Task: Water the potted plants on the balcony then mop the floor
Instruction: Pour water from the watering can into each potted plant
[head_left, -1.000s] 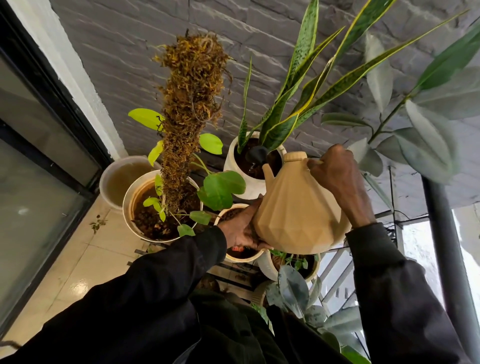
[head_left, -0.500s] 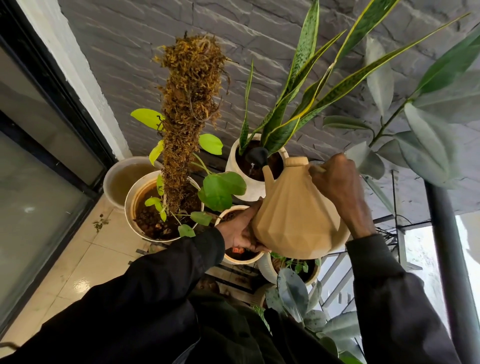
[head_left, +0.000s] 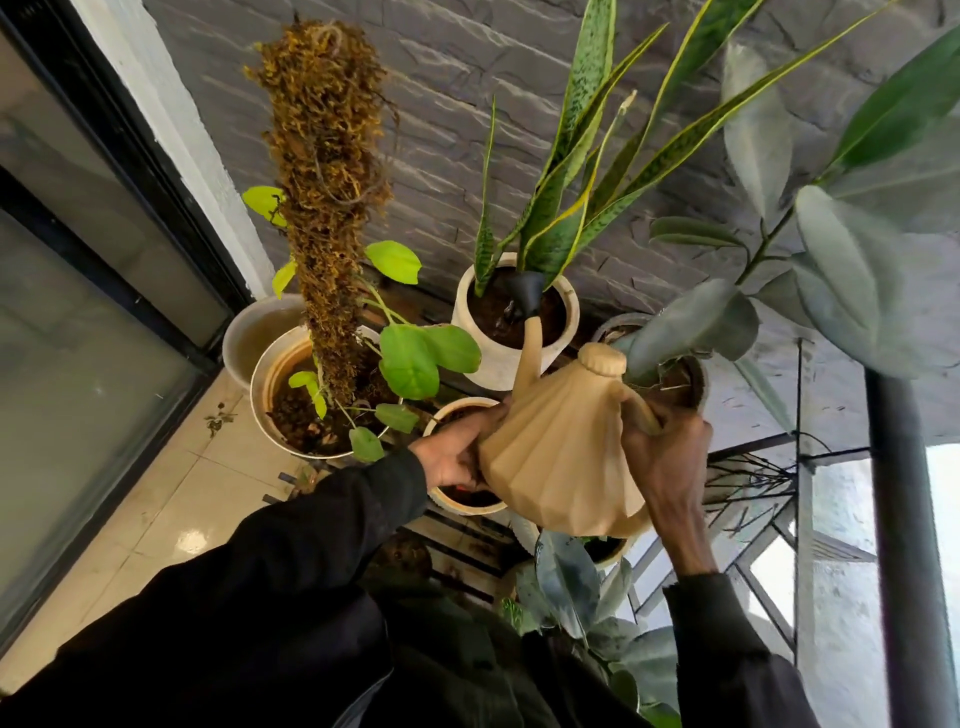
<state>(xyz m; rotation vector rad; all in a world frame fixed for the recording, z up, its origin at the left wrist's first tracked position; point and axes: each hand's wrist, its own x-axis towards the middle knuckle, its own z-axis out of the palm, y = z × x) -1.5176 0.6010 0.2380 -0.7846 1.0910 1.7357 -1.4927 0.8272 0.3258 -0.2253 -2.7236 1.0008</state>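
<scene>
A tan faceted watering can (head_left: 563, 457) is tilted forward, its black spout head (head_left: 527, 291) over the dark soil of the white snake-plant pot (head_left: 467, 332). My right hand (head_left: 667, 457) grips the can's handle. My left hand (head_left: 457, 449) props the can's lower left side. Left of it, a white pot (head_left: 265, 384) holds a tall moss pole (head_left: 327, 208) with green leaves. A small cream pot (head_left: 452, 410) sits partly hidden under my left hand.
An empty white pot (head_left: 244, 338) stands by the black-framed glass door (head_left: 93, 291). A grey-leaved plant (head_left: 852, 260) overhangs at right, beside a dark post (head_left: 904, 519). More pots stand on a slatted rack (head_left: 457, 540). Cream floor tiles (head_left: 156, 499) lie at left.
The can has lowered and tipped further toward the snake-plant pot, with the spout head now deeper over the soil. Both hands stayed on the can.
</scene>
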